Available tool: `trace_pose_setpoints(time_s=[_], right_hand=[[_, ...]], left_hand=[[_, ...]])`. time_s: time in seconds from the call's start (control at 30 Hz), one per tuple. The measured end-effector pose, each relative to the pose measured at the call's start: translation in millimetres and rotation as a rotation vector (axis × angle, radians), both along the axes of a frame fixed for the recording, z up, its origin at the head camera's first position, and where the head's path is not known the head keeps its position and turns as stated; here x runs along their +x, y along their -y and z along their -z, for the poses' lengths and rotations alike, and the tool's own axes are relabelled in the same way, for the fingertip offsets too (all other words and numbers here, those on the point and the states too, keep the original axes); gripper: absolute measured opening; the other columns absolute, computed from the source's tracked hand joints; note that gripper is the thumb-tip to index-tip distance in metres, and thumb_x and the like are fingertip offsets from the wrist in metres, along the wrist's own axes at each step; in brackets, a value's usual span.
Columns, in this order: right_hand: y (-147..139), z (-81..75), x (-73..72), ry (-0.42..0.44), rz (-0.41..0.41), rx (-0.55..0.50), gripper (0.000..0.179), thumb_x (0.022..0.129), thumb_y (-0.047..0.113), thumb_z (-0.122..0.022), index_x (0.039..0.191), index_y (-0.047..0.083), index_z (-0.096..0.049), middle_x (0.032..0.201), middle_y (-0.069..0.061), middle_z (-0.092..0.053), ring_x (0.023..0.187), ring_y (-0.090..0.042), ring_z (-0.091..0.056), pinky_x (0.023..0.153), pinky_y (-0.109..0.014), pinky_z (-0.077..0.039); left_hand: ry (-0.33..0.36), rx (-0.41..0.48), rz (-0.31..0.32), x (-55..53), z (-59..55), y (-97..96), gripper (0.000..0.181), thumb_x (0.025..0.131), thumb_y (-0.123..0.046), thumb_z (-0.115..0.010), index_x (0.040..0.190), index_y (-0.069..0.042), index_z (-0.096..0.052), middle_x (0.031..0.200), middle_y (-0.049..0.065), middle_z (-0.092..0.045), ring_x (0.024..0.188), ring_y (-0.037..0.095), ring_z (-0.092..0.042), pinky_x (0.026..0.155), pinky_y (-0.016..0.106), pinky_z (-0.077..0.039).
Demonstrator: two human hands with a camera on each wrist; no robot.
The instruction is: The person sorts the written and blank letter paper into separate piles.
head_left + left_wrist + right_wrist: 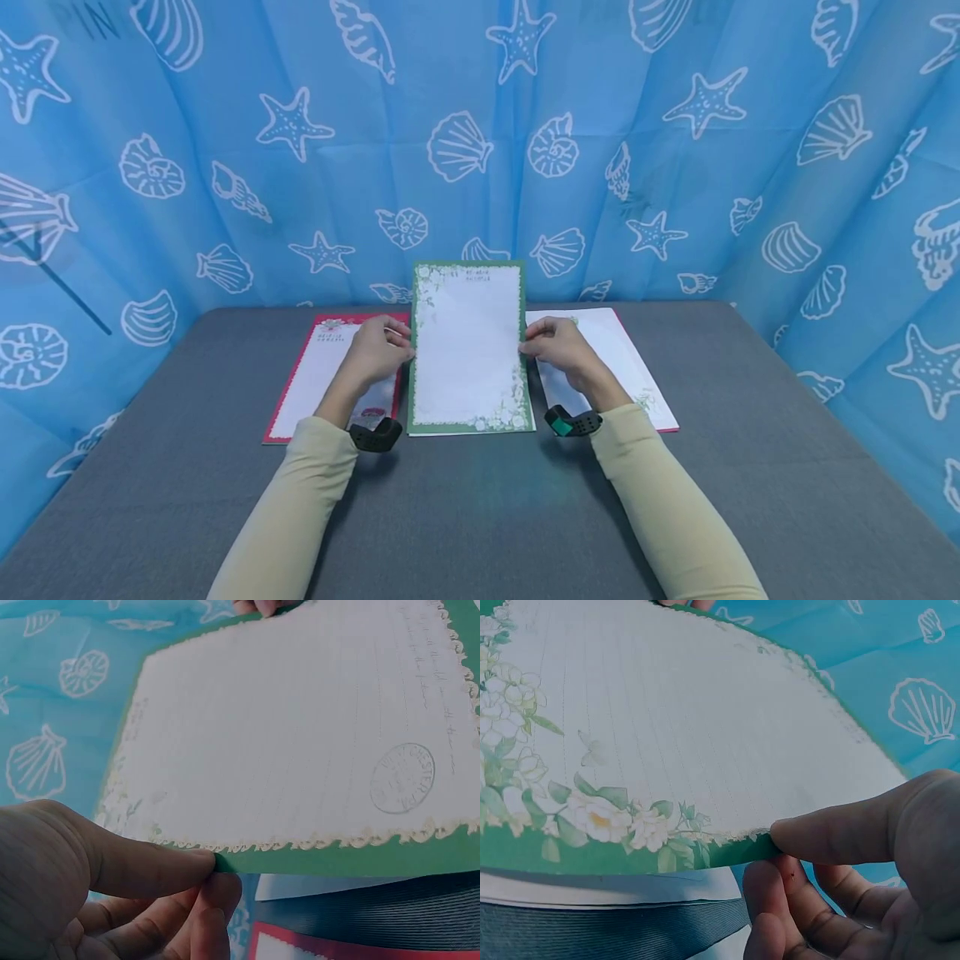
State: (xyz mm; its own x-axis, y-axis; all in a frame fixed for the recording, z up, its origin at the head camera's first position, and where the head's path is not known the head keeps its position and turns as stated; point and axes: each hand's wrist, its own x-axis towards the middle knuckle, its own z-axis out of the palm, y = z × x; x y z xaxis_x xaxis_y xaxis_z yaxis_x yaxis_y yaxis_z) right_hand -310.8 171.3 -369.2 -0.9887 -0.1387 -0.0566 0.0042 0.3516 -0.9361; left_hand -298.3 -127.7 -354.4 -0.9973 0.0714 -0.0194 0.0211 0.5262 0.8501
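Observation:
A green-bordered sheet of letter paper (468,350) with pale flowers at its corners stands raised in the middle of the head view. My left hand (380,350) pinches its left edge between thumb and fingers. On the opposite edge, my right hand (558,343) pinches it the same way. The left wrist view shows the left thumb (157,871) lying on the green border, and a round postmark print is on the paper. In the right wrist view the right thumb (840,829) presses the border near printed white flowers.
Behind the left hand lies a red-bordered sheet (311,383) on the grey table (480,517). To the right, a white sheet (600,342) with a red edge beneath rests partly under the right forearm. A blue curtain (480,200) with shell prints hangs behind the table.

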Motion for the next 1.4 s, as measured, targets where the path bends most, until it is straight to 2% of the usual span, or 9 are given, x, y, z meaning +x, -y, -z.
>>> trace_pose_setpoints(time_s=[0.27, 0.6, 0.7, 0.97, 1.2, 1.4], right_hand=[[4, -6.9, 3.1, -0.003, -0.006, -0.027, 0.020, 0.096, 0.006, -0.066, 0.110, -0.006, -0.059, 0.094, -0.008, -0.062, 0.094, -0.029, -0.063, 0.094, -0.050, -0.048], [9, -14.2, 5.8, -0.035, -0.002, -0.048, 0.018, 0.096, 0.004, -0.066, 0.109, -0.005, -0.059, 0.093, -0.008, -0.062, 0.105, -0.045, -0.062, 0.097, -0.054, -0.047], [10, -15.4, 6.9, -0.054, -0.007, -0.045, 0.019, 0.096, 0.004, -0.066, 0.111, -0.006, -0.058, 0.095, -0.010, -0.062, 0.105, -0.043, -0.063, 0.096, -0.054, -0.047], [18, -19.4, 8.4, -0.065, -0.025, -0.050, 0.020, 0.096, 0.005, -0.066, 0.111, -0.005, -0.058, 0.097, -0.011, -0.062, 0.090, -0.022, -0.062, 0.093, -0.051, -0.048], [29, -24.0, 6.4, -0.043, -0.037, -0.103, 0.020, 0.096, 0.005, -0.066, 0.113, -0.005, -0.058, 0.099, -0.011, -0.063, 0.093, -0.025, -0.064, 0.099, -0.055, -0.045], [42, -25.9, 1.0, -0.046, -0.048, -0.148, 0.020, 0.096, 0.003, -0.066, 0.112, -0.004, -0.058, 0.098, -0.010, -0.063, 0.095, -0.031, -0.065, 0.099, -0.057, -0.045]], left_hand=[[-0.029, 0.011, 0.006, 1.8, -5.2, 4.9, 0.025, 0.094, -0.004, -0.067, 0.117, 0.003, -0.059, 0.107, 0.019, -0.064, 0.097, 0.031, -0.062, 0.075, 0.035, -0.052], [-0.068, 0.026, 0.014, 2.4, -11.0, 12.0, 0.027, 0.095, -0.003, -0.065, 0.120, 0.004, -0.059, 0.108, 0.019, -0.064, 0.098, 0.031, -0.064, 0.075, 0.036, -0.050], [-0.078, 0.032, 0.008, 2.9, -12.3, 13.8, 0.027, 0.094, -0.003, -0.065, 0.120, 0.005, -0.059, 0.108, 0.020, -0.064, 0.099, 0.032, -0.064, 0.076, 0.036, -0.050], [-0.104, 0.040, 0.000, 6.3, -17.6, 22.0, 0.028, 0.095, -0.005, -0.066, 0.120, 0.006, -0.060, 0.112, 0.021, -0.064, 0.106, 0.035, -0.061, 0.082, 0.042, -0.051], [-0.119, 0.066, -0.009, 10.0, -24.0, 32.1, 0.028, 0.097, -0.005, -0.063, 0.123, 0.006, -0.059, 0.114, 0.023, -0.063, 0.106, 0.035, -0.059, 0.082, 0.040, -0.049], [-0.126, 0.090, -0.029, 13.3, -31.1, 40.7, 0.030, 0.098, -0.005, -0.060, 0.125, 0.008, -0.058, 0.111, 0.022, -0.062, 0.103, 0.041, -0.060, 0.084, 0.045, -0.049]])
